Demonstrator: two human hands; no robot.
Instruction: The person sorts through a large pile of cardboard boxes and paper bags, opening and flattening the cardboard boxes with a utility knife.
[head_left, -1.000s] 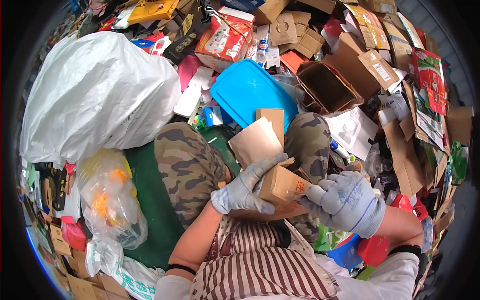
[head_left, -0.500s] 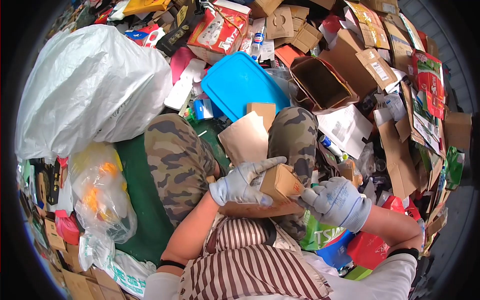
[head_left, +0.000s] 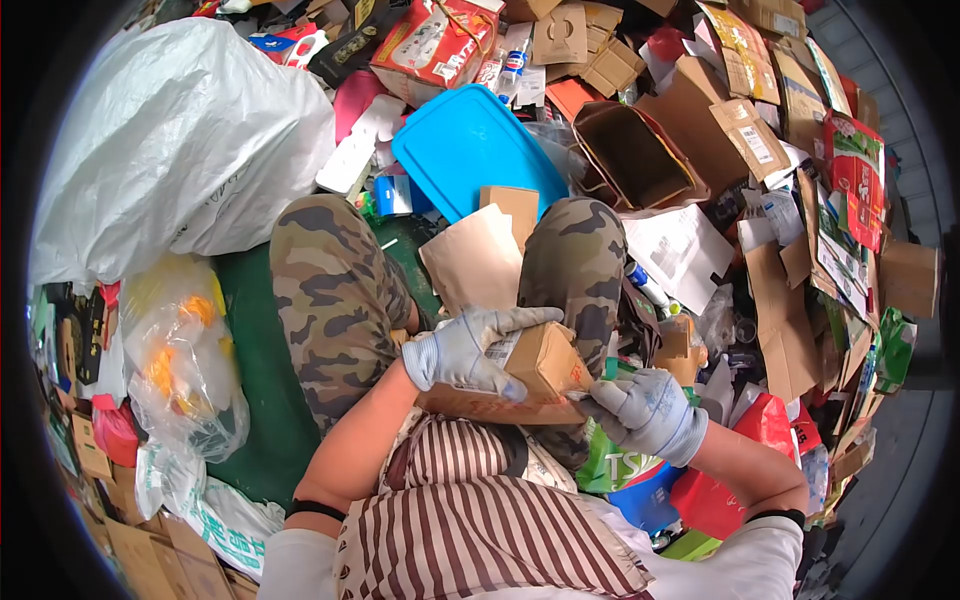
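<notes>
A brown cardboard box (head_left: pixel 540 372) with a label and red markings lies across my lap, tilted. My gloved left hand (head_left: pixel 468 350) grips it from above, thumb and fingers spread over its top and side. At the box's right end is my gloved right hand (head_left: pixel 648 412), its fingers closed in a pinch against the corner. A small green piece (head_left: pixel 611 368) sticks up at those fingers; what it belongs to is hidden. Just beyond the box, a pale cardboard sheet (head_left: pixel 472 258) leans between my knees.
A blue plastic lid (head_left: pixel 475 150) lies ahead. To the left are a big white sack (head_left: pixel 185 150) and a clear plastic bag (head_left: pixel 185 370). An open paper bag (head_left: pixel 640 155), flattened cartons (head_left: pixel 785 320) and a red bag (head_left: pixel 735 455) crowd the right.
My right hand has shifted slightly down and left beside the box corner, and the green piece now shows at its fingers. The left hand keeps its hold; the whole view has shifted a little.
</notes>
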